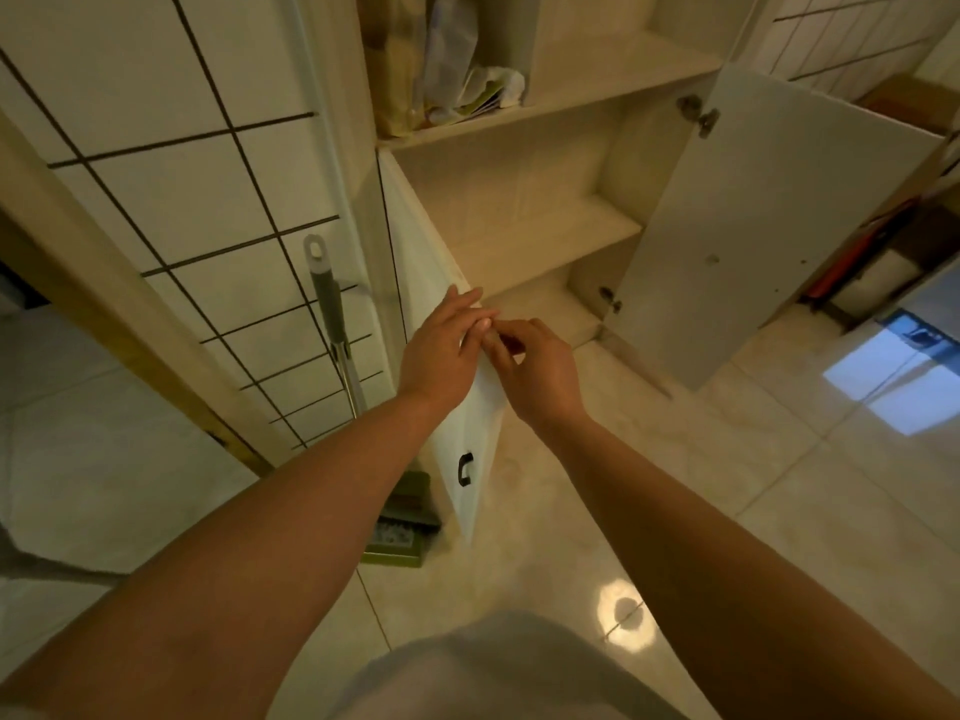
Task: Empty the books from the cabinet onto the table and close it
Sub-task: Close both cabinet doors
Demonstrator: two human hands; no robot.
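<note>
**Both hands at the edge of the left cabinet door**

While both white doors of the pale wooden cabinet (519, 210) stand open, its two lower shelves are seen bare, with no books on them. Only in the compartment above are some things stored: upright bags or packets in crinkled plastic wrap (457, 59), whose contents cannot be made out. The table is not seen in this view.

The left hand (441, 350) is laid flat against the outer face of the white left door (457, 433), near its top edge, with the fingers straight and close together and their tips reaching that edge. The right hand (535, 371) is held just beside it at the same edge, with the fingers curled inward toward the thumb; the two hands meet at the fingertips. Whether something small is pinched there, or only the door edge, cannot be told. A small black handle (465, 468) is fixed lower on that door.

The white right door (753, 226) is swung wide open, and its two metal hinges are exposed. A mop with a grey handle (332, 314) is leaned against the white tiled wall (156, 122) to the left of the cabinet, above a green base (400, 532) on the glossy cream floor tiles (701, 485).
</note>
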